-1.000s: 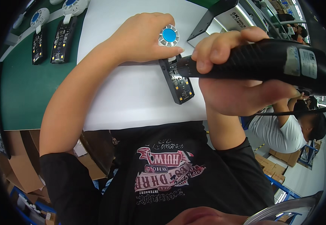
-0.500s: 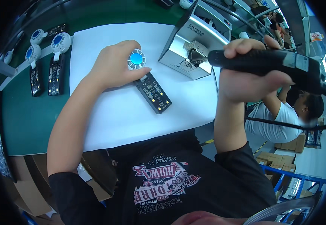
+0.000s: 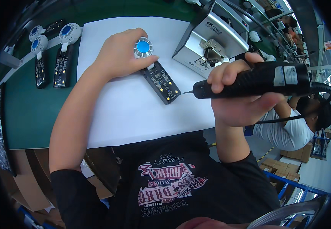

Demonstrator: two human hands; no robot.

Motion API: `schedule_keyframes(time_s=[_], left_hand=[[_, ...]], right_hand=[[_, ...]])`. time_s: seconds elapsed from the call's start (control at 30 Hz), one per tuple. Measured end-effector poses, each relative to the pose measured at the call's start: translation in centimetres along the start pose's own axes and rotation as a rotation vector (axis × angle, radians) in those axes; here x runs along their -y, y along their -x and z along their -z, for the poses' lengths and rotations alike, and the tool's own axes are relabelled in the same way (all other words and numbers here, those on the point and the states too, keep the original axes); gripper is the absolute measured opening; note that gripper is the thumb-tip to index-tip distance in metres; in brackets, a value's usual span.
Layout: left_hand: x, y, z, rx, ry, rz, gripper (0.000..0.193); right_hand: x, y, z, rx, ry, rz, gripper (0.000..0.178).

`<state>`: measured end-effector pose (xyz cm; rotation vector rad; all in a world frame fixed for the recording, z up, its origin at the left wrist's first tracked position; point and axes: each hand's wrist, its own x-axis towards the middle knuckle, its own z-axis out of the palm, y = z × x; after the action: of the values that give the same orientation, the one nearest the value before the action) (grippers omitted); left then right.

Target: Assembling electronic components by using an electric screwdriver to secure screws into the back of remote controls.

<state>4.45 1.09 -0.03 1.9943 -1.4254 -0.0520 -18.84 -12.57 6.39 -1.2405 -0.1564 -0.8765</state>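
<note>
On the white sheet [image 3: 127,122], a black circuit-board module [image 3: 161,83] lies slanted, its several yellow squares facing up. A round white ribbed head with a blue disc [image 3: 143,47] joins its far end. My left hand [image 3: 119,53] is closed around that head, thumb near the joint. My right hand [image 3: 236,108] grips a black corded electric screwdriver [image 3: 249,81], held sideways above the right part of the sheet. The thin bit [image 3: 188,92] points left, close to the module's near right corner; whether it touches cannot be made out.
A silver screw feeder [image 3: 207,36] stands behind the screwdriver. Similar modules [image 3: 61,66] with round heads lie on the green bench top [image 3: 24,126] at left. The screwdriver's cable [image 3: 323,89] loops at right. Another person in a white shirt [image 3: 283,129] is beyond it.
My right hand has brought the screwdriver left and down from the screw feeder toward the module. My left hand still holds the round head. The whole view has shifted slightly.
</note>
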Motion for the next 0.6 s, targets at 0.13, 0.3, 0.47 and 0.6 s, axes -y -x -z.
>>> schedule_keyframes(time_s=[0.13,0.3,0.47,0.6], left_hand=[[0.1,0.2,-0.1,0.007,0.017,0.015,0.054],[0.3,0.0,-0.1,-0.016,0.016,0.011,0.054],[0.1,-0.4,0.0,-0.018,0.029,0.005,0.052],[-0.4,-0.2,0.7,-0.009,0.055,-0.008,0.051]], right_hand=[[-1.1,0.5,0.0,-0.007,-0.017,-0.037,0.099],[-1.6,0.4,-0.1,0.006,-0.007,-0.040,0.099],[-2.0,0.1,0.0,0.100,-0.055,-0.019,0.091],[-1.9,-0.1,-0.1,0.137,-0.088,-0.048,0.089]])
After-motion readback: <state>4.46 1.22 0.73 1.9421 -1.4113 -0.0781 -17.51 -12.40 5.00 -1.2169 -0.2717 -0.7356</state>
